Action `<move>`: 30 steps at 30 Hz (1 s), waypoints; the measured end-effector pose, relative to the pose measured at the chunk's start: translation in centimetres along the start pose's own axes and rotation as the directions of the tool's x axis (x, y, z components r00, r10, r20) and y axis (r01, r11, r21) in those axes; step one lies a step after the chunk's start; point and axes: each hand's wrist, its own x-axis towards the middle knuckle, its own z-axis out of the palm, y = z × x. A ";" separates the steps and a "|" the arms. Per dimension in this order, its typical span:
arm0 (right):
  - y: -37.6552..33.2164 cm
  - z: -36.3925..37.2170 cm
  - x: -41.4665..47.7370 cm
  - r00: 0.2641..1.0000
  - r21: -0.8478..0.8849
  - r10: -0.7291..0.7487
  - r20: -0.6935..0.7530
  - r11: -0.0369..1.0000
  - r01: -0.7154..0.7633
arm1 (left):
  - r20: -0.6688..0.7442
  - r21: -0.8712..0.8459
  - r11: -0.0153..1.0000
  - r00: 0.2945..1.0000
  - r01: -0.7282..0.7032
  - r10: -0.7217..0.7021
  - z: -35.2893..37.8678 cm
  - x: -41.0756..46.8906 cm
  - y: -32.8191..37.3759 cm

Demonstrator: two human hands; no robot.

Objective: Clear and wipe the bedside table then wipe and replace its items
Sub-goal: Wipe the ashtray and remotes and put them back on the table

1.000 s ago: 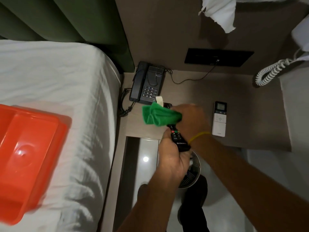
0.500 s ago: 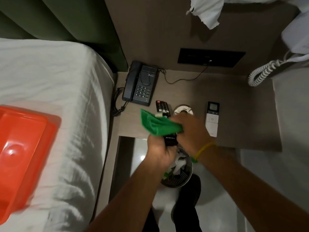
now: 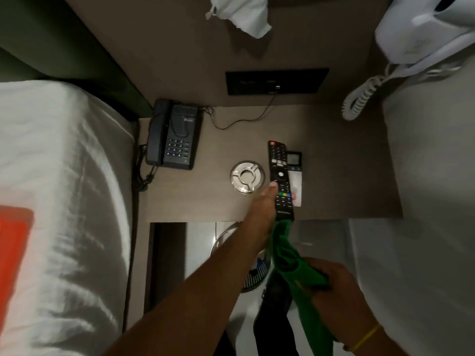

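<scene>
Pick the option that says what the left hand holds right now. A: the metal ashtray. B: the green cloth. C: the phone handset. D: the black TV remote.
D: the left hand grips the black TV remote over the bedside table, while the right hand holds the green cloth.

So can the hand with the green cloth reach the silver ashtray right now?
Probably yes, but not straight away. The right hand sits low, off the table, gripping the green cloth. The left hand, holding the black remote, lies between it and the ashtray, so it would need to go round.
</scene>
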 end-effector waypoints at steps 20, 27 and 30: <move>8.8 -6.5 3.5 0.938 0.639 0.346 0.019 0.717 -0.278 | -0.010 0.770 0.631 0.987 -0.096 0.162 11.5 13.0 -4.8; 5.9 -6.5 5.6 0.956 0.629 0.287 0.054 0.734 -0.256 | 0.092 0.956 0.239 0.946 -0.172 0.311 9.6 9.9 -2.6; 3.7 -6.1 6.7 0.962 0.627 0.244 0.127 0.732 -0.268 | 0.184 0.829 0.515 0.976 -0.216 0.113 7.1 7.3 -0.4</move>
